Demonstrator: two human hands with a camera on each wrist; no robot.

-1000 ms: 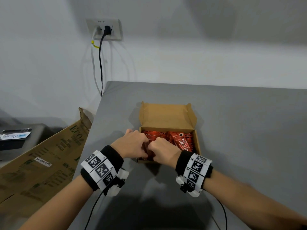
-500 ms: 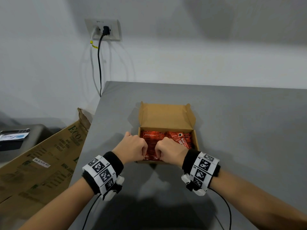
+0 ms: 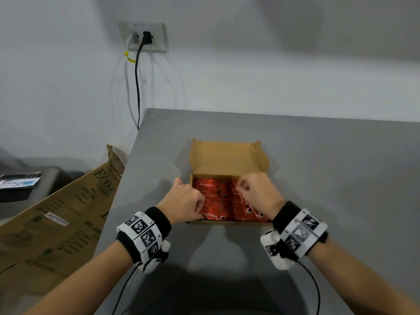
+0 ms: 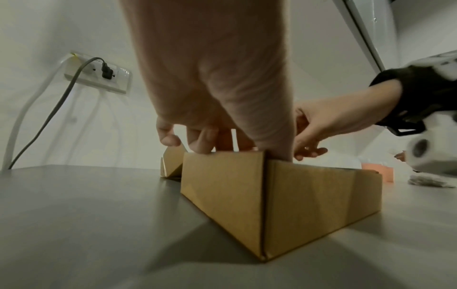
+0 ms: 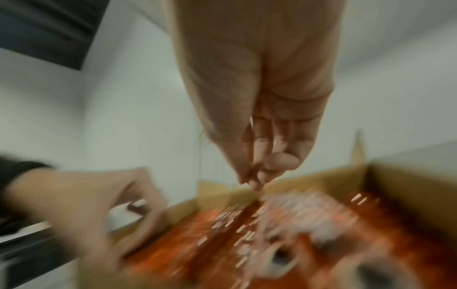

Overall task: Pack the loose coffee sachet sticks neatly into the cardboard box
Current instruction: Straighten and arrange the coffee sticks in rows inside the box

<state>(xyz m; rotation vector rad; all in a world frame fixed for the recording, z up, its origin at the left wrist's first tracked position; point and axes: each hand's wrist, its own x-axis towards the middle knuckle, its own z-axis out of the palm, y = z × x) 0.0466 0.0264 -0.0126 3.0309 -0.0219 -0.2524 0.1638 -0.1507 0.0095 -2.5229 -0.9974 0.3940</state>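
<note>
An open cardboard box (image 3: pixel 227 155) sits on the grey table (image 3: pixel 329 178), its lid folded back. Red coffee sachets (image 3: pixel 218 196) lie in it in two side-by-side stacks. My left hand (image 3: pixel 197 205) is at the box's left wall, thumb outside and fingers curled down onto the left stack. In the left wrist view the left hand's (image 4: pixel 197 142) fingertips are hidden behind the box (image 4: pixel 247 195). My right hand (image 3: pixel 245 189) hovers over the right stack. The blurred right wrist view shows this hand (image 5: pixel 257 181) curled, thumb against fingertips, just above the sachets (image 5: pixel 222 244).
A large printed cardboard sheet (image 3: pixel 56 219) leans against the table's left edge. A wall socket (image 3: pixel 143 37) with two cables hangs behind the table's far left corner. Bare grey table lies right of and behind the box. Wrist camera cables trail toward me.
Both fists were pressed together on the sachets at the box's front middle. They have parted: the left went to the left wall, the right moved back over the right stack, uncovering the sachets.
</note>
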